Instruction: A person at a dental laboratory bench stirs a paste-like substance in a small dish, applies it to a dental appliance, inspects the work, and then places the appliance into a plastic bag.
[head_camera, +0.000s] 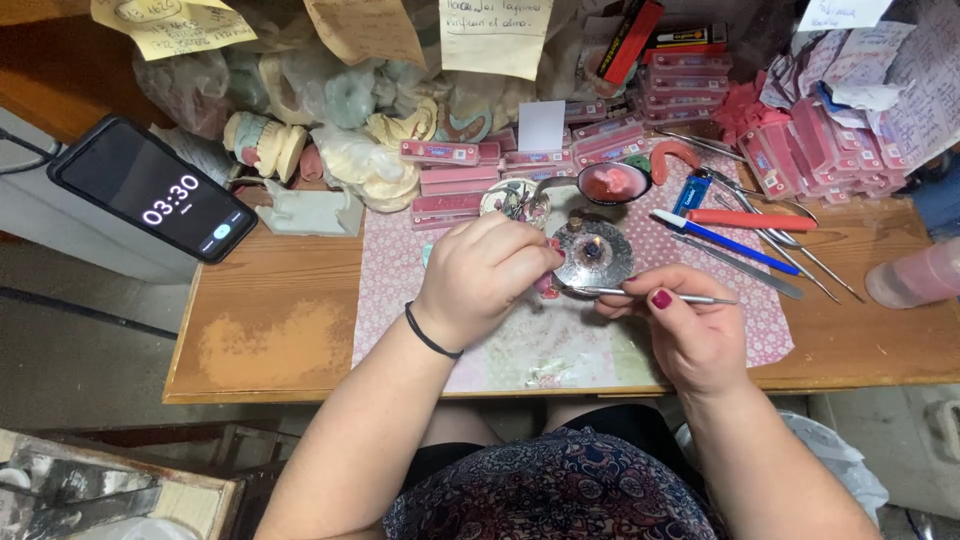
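Observation:
My left hand is closed around a small pink wax piece, mostly hidden by the fingers, just left of a round metal burner with a small flame. My right hand pinches a thin metal instrument that lies level, its tip pointing left toward the pink piece beside the burner. Both hands hover over a pink patterned mat on the wooden table.
A phone with a running timer leans at the left. Plaster dental casts, pink boxes, a bowl of pink wax, a blue lighter, pens and metal tools and a pink bottle crowd the back and right.

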